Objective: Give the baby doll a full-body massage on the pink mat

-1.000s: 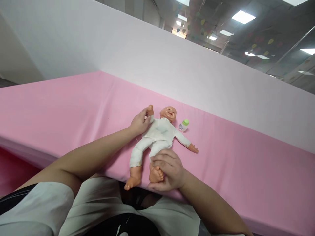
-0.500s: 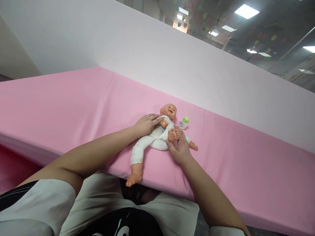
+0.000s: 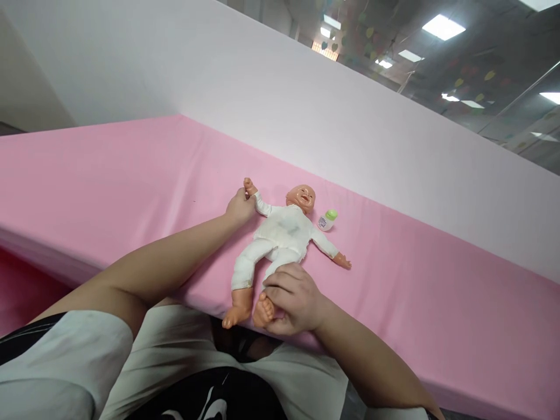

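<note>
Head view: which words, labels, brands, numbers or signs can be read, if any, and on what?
No text can be read.
Small translucent bottle with a green cap: dark print on its label, too small and blurred to read.
Black cloth with white marks: no letters recognisable.
White cloth-bodied baby doll: no text visible.

The doll point(image 3: 285, 224) has a head point(image 3: 301, 197) of smooth, glossy plastic that catches bright highlights; its feet point(image 3: 238, 309) look like the same plastic with a softer shine. Its body is matt white cloth, slightly wrinkled, with a dull grey smudge on the chest. Beside the doll's head, the bottle point(image 3: 325, 223) looks like smooth, translucent plastic under a green plastic cap point(image 3: 331, 214). Beneath the doll, the bench point(image 3: 415, 286) has a smooth, faintly creased pink cover with a low sheen, vinyl or cloth, hard to tell. Beyond the doll, the wall point(image 3: 350, 128) looks smooth and matt.
</note>
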The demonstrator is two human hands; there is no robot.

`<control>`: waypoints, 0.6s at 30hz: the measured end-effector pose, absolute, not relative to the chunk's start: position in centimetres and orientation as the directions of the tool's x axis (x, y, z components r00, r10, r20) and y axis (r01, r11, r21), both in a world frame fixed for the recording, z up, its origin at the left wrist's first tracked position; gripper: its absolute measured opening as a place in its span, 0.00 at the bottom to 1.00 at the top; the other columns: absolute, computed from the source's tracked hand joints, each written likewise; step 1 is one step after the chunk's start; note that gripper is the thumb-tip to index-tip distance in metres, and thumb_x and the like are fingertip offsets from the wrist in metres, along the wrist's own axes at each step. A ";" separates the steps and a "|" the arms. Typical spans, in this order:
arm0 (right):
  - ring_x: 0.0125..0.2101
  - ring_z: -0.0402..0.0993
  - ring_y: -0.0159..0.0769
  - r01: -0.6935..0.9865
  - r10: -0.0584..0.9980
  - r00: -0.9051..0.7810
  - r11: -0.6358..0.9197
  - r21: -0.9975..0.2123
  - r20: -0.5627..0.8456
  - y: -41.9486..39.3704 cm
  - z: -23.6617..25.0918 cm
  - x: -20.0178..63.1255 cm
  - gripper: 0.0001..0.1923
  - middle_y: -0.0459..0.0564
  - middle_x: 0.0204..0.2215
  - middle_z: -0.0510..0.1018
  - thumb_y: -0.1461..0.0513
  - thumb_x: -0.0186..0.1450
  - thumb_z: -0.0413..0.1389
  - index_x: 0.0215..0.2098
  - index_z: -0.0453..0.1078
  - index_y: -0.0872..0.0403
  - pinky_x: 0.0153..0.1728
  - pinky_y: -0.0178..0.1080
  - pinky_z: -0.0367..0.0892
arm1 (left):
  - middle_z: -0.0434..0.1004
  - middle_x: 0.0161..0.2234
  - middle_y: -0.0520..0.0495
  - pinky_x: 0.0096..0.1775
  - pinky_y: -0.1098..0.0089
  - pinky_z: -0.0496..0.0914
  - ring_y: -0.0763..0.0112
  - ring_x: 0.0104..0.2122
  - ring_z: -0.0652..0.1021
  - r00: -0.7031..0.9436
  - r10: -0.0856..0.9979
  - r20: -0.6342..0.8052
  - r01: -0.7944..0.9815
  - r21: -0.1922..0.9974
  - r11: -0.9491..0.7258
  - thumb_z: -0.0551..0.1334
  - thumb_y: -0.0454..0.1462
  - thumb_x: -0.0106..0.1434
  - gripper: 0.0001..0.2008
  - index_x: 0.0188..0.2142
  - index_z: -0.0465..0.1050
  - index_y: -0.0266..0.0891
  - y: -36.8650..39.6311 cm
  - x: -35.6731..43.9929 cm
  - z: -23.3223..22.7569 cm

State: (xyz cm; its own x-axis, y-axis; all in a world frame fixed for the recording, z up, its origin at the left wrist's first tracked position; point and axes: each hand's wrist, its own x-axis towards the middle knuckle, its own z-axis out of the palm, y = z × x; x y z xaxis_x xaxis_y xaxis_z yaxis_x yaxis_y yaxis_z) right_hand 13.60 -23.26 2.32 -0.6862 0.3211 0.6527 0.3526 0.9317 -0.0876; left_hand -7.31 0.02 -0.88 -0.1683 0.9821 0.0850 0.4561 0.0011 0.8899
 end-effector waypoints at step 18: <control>0.57 0.77 0.55 0.712 0.545 -0.230 0.659 -0.243 0.806 -19.7 3.7 18.0 0.27 0.59 0.57 0.78 0.62 0.61 0.64 0.58 0.69 0.48 0.57 0.62 0.75 | 0.75 0.64 0.42 0.65 0.53 0.67 0.54 0.63 0.74 0.577 0.591 0.563 0.569 0.242 -0.786 0.52 0.40 0.76 0.25 0.68 0.70 0.44 -4.0 -4.4 0.0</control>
State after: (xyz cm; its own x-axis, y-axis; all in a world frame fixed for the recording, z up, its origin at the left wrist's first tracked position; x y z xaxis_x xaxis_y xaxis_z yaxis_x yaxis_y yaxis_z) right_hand 18.05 -19.66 3.67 -0.2299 0.5453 0.8061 0.7120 0.6589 -0.2426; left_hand -4.41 -3.96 0.04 0.5771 0.5912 0.5634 0.5687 -0.7860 0.2423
